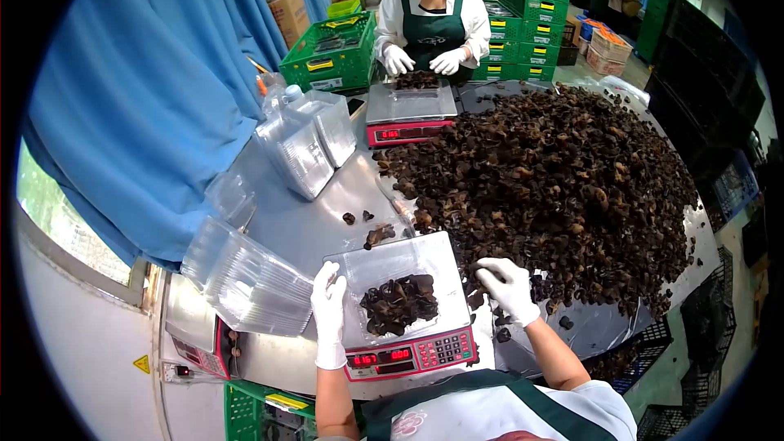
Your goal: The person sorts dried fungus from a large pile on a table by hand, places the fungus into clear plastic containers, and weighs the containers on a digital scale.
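A red electronic scale [447, 353] stands in front of me, its red digits reading about 0.167. On its pan a clear plastic tray [353, 328] holds a clump of dark dried wood ear mushrooms [400, 304]. My left hand [329, 314], in a white glove, is upright at the tray's left edge, fingers stretched out; whether it touches the tray I cannot tell. My right hand [510, 290], also gloved, hovers between the scale and the large mushroom pile [555, 196], fingers apart, nothing visible in them.
Stacked clear trays [249, 278] lie left of the scale, with more trays [306, 147] beyond. Across the table, a co-worker [433, 20] handles mushrooms at another scale [411, 114]. Green crates [331, 53] stand behind. A blue curtain [139, 114] hangs at left.
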The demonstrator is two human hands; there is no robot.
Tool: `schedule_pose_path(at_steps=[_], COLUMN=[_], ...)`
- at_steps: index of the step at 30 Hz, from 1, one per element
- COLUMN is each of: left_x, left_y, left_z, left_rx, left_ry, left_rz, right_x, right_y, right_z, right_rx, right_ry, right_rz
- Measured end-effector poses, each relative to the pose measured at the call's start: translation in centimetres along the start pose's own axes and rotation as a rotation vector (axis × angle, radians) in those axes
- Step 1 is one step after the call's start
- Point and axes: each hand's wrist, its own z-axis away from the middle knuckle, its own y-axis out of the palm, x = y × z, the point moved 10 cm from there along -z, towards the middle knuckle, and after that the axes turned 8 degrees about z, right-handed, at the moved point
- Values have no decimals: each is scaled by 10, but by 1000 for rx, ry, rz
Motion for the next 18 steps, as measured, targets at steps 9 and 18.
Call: schedule_pose_path(at_steps=[9,18], left_x=[-48,-61], left_y=[14,80], left_z=[30,81], left_rx=[-47,345], left_ry=[265,128], left_rz=[-168,-36], right_x=[113,127], right_y=[47,62], right_z=[10,15], right_rx=[83,229], right_ry=[-512,-389], right_rz=[-113,-183])
